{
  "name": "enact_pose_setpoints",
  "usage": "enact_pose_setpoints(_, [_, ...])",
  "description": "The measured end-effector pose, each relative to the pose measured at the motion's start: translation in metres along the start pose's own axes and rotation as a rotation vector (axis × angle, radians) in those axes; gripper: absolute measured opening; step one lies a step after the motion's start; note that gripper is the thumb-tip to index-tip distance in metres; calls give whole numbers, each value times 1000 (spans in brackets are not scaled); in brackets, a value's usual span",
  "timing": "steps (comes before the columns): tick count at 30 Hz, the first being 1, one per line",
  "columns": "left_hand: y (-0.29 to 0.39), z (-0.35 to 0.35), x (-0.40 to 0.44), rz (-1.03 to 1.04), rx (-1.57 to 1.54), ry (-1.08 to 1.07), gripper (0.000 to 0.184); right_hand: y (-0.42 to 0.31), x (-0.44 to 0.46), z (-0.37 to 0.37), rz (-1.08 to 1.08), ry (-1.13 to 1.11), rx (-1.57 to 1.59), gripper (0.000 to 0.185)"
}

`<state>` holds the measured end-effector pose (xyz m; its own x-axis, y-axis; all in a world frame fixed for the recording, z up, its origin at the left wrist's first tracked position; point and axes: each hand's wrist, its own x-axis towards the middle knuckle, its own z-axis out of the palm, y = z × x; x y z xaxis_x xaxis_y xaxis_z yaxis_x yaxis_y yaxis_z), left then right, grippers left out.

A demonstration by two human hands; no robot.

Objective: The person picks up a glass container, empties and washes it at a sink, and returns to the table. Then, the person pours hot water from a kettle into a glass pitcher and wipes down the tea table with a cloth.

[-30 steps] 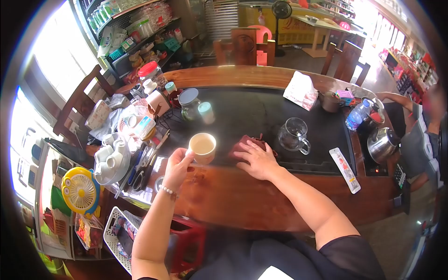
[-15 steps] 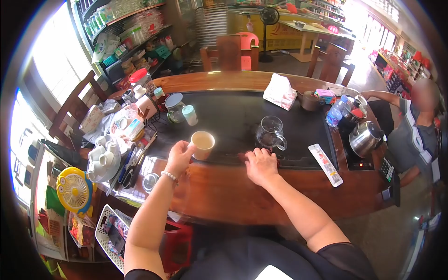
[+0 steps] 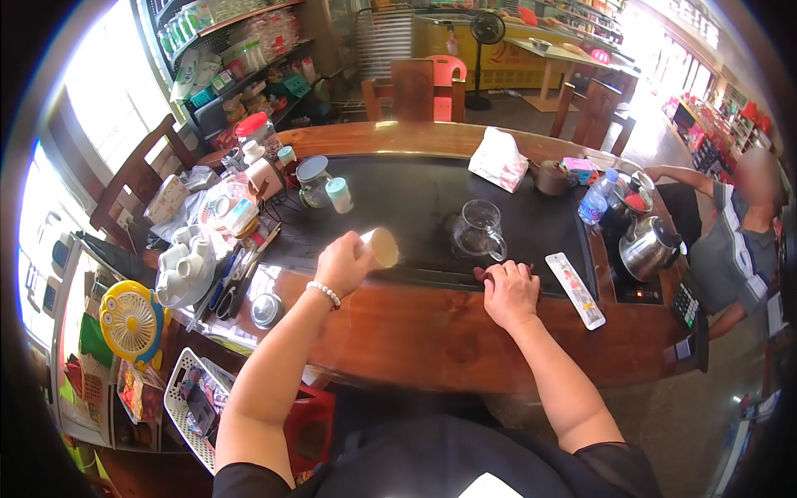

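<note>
My left hand (image 3: 343, 264), with a white bead bracelet at its wrist, grips a small pale cup (image 3: 383, 249). The cup is tilted to the right over the dark tray inset (image 3: 407, 195) of the table. Whether liquid is leaving it is too blurred to tell. On the inset's front edge, my right hand (image 3: 510, 295) is closed over a dark red cloth (image 3: 481, 274), pressed against the wood. Just beyond that hand stands a clear glass mug (image 3: 480, 226), its handle toward me. A long white packet (image 3: 574, 290) lies to the right.
At left are a bowl of white cups (image 3: 184, 270), scissors (image 3: 226, 300), jars (image 3: 314, 178) and a yellow fan (image 3: 133, 324). At right stand a water bottle (image 3: 598, 197), a teapot (image 3: 551, 178) and a steel kettle (image 3: 649, 247) near a seated person (image 3: 730, 232). A tissue pack (image 3: 500, 158) is behind.
My left hand has moved slightly right and tipped the cup from nearly upright to rightward. My right hand has slid right along the table edge with the cloth.
</note>
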<state>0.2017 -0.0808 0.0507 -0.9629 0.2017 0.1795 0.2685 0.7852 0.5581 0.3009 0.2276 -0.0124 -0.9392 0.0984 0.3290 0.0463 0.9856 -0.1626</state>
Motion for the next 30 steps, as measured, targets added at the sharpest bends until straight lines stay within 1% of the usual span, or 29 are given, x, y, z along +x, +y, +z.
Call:
enact_pose_setpoints(2, [-2,5,1,85,67,68,28,1,-2,4,-3,22,0,21])
enact_pose_setpoints(5, [3,2,1,75,97,17,24,0,-3,6,-2,55,3,21])
enact_pose_setpoints(8, [0,9,5,133,112,81,26,-1,-4,4,-3,71,7,19])
enact_pose_setpoints(13, [12,16,5,184,124,68,23,0,-3,2,-15,65,-1,16])
enact_pose_setpoints(16, [23,19,6,226,155,49,23,5,1,-6,22,12,67,15])
enact_pose_setpoints(19, [32,20,5,302,196,39,22,19,9,-6,135,26,277,13])
enact_pose_setpoints(20, [33,22,6,343,213,53,22,22,9,-7,177,33,356,14])
enact_pose_setpoints(21, [35,25,7,385,228,65,23,23,7,-9,168,10,342,16])
enact_pose_setpoints(23, [46,26,6,397,263,36,23,24,3,-18,154,-31,311,18])
enact_pose_setpoints(24, [48,28,7,413,277,32,23,25,-2,-15,123,-20,283,23])
enact_pose_setpoints(27, [60,31,10,459,323,36,21,15,2,-28,244,44,356,30])
enact_pose_setpoints(29, [66,34,13,516,385,62,18,17,15,-26,305,83,359,42])
enact_pose_setpoints(30, [68,35,15,559,432,86,15,16,23,-24,314,121,341,37])
